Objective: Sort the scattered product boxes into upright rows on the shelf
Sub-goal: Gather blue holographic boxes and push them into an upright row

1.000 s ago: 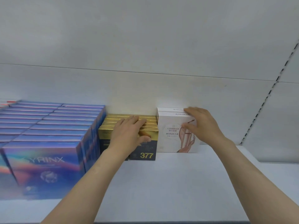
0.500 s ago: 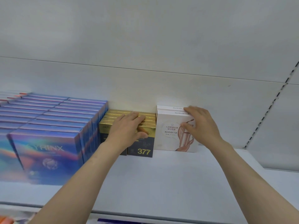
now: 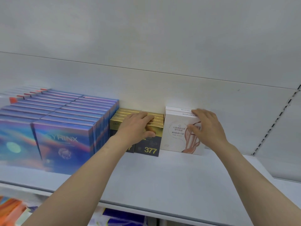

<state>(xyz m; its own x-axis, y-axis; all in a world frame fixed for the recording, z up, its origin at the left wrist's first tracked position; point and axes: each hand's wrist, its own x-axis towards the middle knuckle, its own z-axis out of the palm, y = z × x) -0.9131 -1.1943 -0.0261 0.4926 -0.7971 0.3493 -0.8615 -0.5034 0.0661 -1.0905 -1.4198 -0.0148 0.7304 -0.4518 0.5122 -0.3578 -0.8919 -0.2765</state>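
Note:
Gold-topped dark boxes marked 377 (image 3: 149, 146) stand upright in short rows at the back of the white shelf (image 3: 162, 180). My left hand (image 3: 136, 128) lies over their tops, fingers across the gold lids and thumb on the front box's face. To the right stand two white MARUBI boxes (image 3: 176, 134), one behind the other. My right hand (image 3: 206, 128) grips the front white box, fingers over its top right corner and thumb on its face. On the left, blue iridescent SYRINX boxes (image 3: 63, 144) fill several upright rows.
The shelf's back panel (image 3: 146, 88) rises just behind the boxes. A slotted upright rail (image 3: 276, 121) runs down on the right. Bare shelf lies in front of and right of the white boxes. Coloured packages (image 3: 123, 217) show on a lower shelf below the front edge.
The view has tilted down, showing the shelf's front edge and the lower shelf. Both hands stay on the same boxes, hardly moved.

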